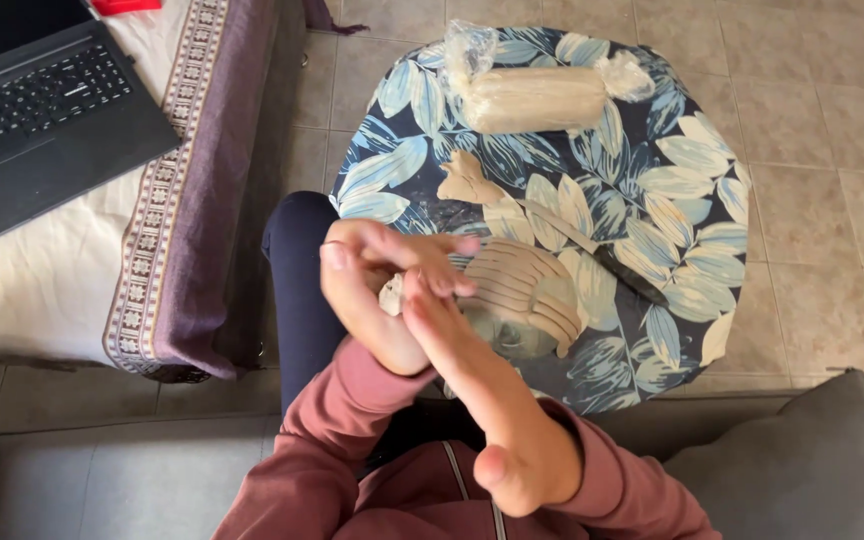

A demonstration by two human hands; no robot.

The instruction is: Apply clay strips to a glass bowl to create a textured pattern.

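My left hand (357, 290) and my right hand (452, 330) are pressed palm to palm in front of my chest. A small lump of pale clay (392, 294) sits squeezed between them, and only its edge shows. Just beyond the hands, a mound of clay cut into several slices (527, 290) lies on the round table. A long knife with a dark handle (602, 255) rests beside the mound. A small flat scrap of clay (467, 180) lies farther back.
A block of clay wrapped in clear plastic (537, 95) lies at the far side of the table, which has a blue leaf-patterned cloth (672, 180). An open black laptop (37, 110) sits on a cloth-covered surface at left. A grey cushion (812, 460) is at lower right, on a tiled floor.
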